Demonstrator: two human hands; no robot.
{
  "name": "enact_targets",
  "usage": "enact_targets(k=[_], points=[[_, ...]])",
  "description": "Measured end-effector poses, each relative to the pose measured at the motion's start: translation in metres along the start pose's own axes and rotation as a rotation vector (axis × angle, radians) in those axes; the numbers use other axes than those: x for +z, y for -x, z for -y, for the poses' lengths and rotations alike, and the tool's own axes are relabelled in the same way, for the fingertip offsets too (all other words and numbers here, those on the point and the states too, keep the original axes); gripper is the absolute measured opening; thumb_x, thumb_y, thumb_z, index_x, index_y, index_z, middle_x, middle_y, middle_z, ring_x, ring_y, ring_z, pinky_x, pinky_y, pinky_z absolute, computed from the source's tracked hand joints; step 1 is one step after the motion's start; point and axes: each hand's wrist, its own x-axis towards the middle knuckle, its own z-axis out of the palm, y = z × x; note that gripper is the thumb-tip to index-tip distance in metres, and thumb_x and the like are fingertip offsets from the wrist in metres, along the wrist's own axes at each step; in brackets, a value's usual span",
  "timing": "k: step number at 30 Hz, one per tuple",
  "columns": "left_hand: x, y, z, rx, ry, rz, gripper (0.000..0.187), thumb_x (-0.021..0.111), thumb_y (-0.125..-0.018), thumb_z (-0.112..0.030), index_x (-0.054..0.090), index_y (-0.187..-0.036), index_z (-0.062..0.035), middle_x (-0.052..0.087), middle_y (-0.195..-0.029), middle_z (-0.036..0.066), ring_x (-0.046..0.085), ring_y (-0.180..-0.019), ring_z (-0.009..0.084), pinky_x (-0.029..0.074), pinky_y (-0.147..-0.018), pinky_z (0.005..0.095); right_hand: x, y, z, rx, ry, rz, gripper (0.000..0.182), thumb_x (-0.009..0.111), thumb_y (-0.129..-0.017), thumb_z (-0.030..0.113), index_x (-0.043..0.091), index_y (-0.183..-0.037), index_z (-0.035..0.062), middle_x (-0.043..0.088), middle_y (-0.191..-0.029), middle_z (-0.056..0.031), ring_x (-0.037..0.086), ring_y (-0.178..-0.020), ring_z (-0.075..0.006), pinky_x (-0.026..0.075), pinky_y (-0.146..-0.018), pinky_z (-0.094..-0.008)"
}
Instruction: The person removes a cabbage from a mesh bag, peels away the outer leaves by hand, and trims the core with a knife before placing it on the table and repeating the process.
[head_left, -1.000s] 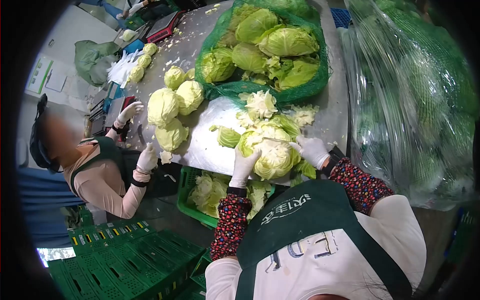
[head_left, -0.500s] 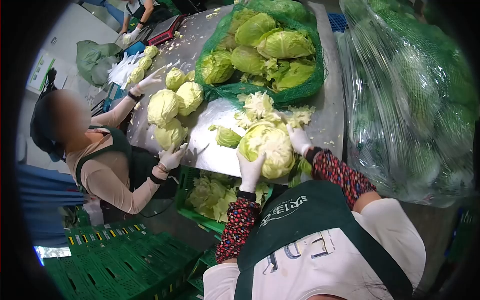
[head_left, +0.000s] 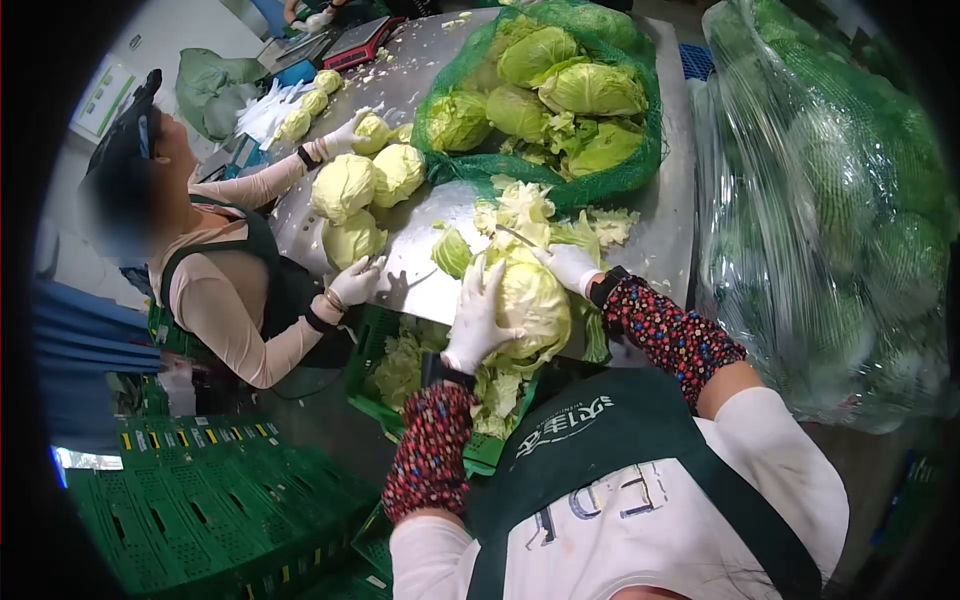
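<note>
A large pale cabbage [head_left: 535, 305] sits at the near edge of the metal table, directly in front of me. My gloved left hand [head_left: 482, 318] holds its left side, thumb and fingers spread around it. Above the cabbage's upper right, my gloved right hand [head_left: 570, 268] is closed on a small knife [head_left: 515, 238]; its thin blade points left, and its handle is hidden in the hand. Loose cabbage leaves [head_left: 525, 205] lie just beyond the cabbage. A green leaf piece [head_left: 451, 251] rests to its left.
A green net sack [head_left: 655, 140] of cabbages lies open on the table [head_left: 672, 200]. Left, a co-worker [head_left: 235, 270] reaches toward trimmed cabbages [head_left: 343, 188]. Below the edge stands a green crate [head_left: 365, 400] of leaves. Plastic-wrapped cabbages [head_left: 810, 220] are stacked at right; green crates [head_left: 200, 500] stand lower left.
My left hand has shifted up and left over the cabbage, its fingers spreading. My right hand has moved left, and a knife blade now shows. The co-worker's far hand is now on a cabbage.
</note>
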Motion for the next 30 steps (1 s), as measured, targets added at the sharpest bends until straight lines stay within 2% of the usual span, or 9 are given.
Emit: enact_targets(k=[2, 3, 4, 6, 9, 16, 26, 28, 30], points=[[0.002, -0.007, 0.014, -0.015, 0.082, 0.148, 0.112, 0.088, -0.056, -0.035, 0.026, -0.144, -0.0056, 0.036, -0.134, 0.022, 0.038, -0.127, 0.0386, 0.034, -0.107, 0.0435, -0.006, -0.002, 0.013, 0.086, -0.044, -0.039, 0.051, 0.038, -0.097, 0.046, 0.063, -0.090, 0.0013, 0.063, -0.094, -0.0265, 0.059, -0.093, -0.0411, 0.046, -0.080, -0.0460], [0.010, -0.007, 0.026, -0.094, 0.089, 0.114, 0.113, 0.087, -0.056, -0.041, 0.025, -0.145, -0.0093, 0.036, -0.135, 0.022, 0.039, -0.125, 0.0405, 0.037, -0.103, 0.0436, 0.013, -0.010, -0.012, -0.129, 0.070, -0.117, 0.041, 0.039, -0.097, 0.040, 0.061, -0.099, 0.0051, 0.064, -0.091, -0.0243, 0.061, -0.088, -0.0403, 0.047, -0.076, -0.0464], [0.017, -0.008, 0.036, -0.167, 0.097, 0.083, 0.115, 0.085, -0.056, -0.047, 0.023, -0.147, -0.0131, 0.035, -0.137, 0.022, 0.040, -0.124, 0.0425, 0.041, -0.100, 0.0437, 0.006, 0.000, -0.007, -0.123, 0.059, -0.124, 0.041, 0.039, -0.097, 0.040, 0.061, -0.099, 0.0051, 0.064, -0.091, -0.0243, 0.061, -0.088, -0.0403, 0.047, -0.076, -0.0464], [0.028, -0.006, 0.036, -0.157, 0.014, 0.022, 0.118, 0.084, -0.057, -0.049, 0.019, -0.147, -0.0094, 0.035, -0.136, 0.024, 0.043, -0.121, 0.0423, 0.042, -0.099, 0.0448, -0.016, 0.039, 0.011, -0.029, 0.084, -0.140, 0.048, 0.040, -0.096, 0.046, 0.061, -0.089, 0.0040, 0.065, -0.080, -0.0228, 0.062, -0.080, -0.0406, 0.048, -0.071, -0.0483], [0.023, -0.012, 0.019, -0.364, 0.034, -0.033, 0.129, 0.084, -0.056, -0.052, 0.010, -0.146, 0.0019, 0.035, -0.135, 0.027, 0.044, -0.120, 0.0416, 0.042, -0.097, 0.0462, 0.002, 0.063, -0.011, -0.176, 0.247, -0.123, 0.045, 0.039, -0.096, 0.048, 0.056, -0.090, 0.0067, 0.064, -0.070, -0.0169, 0.064, -0.066, -0.0361, 0.049, -0.060, -0.0459], [0.033, -0.015, 0.033, -0.330, 0.004, -0.054, 0.129, 0.085, -0.055, -0.054, 0.012, -0.144, 0.0038, 0.037, -0.133, 0.030, 0.045, -0.118, 0.0438, 0.041, -0.097, 0.0465, 0.006, 0.076, -0.008, -0.233, 0.365, -0.196, 0.042, 0.046, -0.095, 0.046, 0.055, -0.085, 0.0064, 0.061, -0.060, -0.0130, 0.062, -0.054, -0.0323, 0.049, -0.048, -0.0424], [0.029, -0.022, 0.028, -0.374, -0.016, 0.017, 0.124, 0.082, -0.057, -0.056, 0.017, -0.144, 0.0040, 0.040, -0.132, 0.024, 0.046, -0.115, 0.0433, 0.042, -0.096, 0.0467, -0.003, 0.070, -0.008, -0.281, 0.456, -0.247, 0.041, 0.050, -0.092, 0.044, 0.056, -0.080, 0.0062, 0.059, -0.059, -0.0119, 0.060, -0.051, -0.0320, 0.048, -0.046, -0.0419], [0.028, -0.022, 0.029, -0.369, -0.016, 0.006, 0.124, 0.082, -0.057, -0.056, 0.018, -0.143, 0.0039, 0.041, -0.132, 0.024, 0.046, -0.115, 0.0431, 0.042, -0.096, 0.0469, -0.002, 0.068, -0.001, -0.145, 0.413, -0.162, 0.040, 0.049, -0.093, 0.045, 0.058, -0.080, 0.0072, 0.061, -0.062, -0.0140, 0.063, -0.059, -0.0300, 0.049, -0.050, -0.0411], [0.025, -0.022, 0.024, -0.424, 0.004, 0.045, 0.121, 0.082, -0.058, -0.055, 0.020, -0.143, 0.0040, 0.041, -0.132, 0.023, 0.045, -0.117, 0.0429, 0.042, -0.095, 0.0467, 0.022, 0.060, -0.011, -0.233, 0.405, -0.223, 0.042, 0.046, -0.094, 0.045, 0.060, -0.084, 0.0069, 0.061, -0.066, -0.0166, 0.064, -0.065, -0.0317, 0.050, -0.054, -0.0425]])
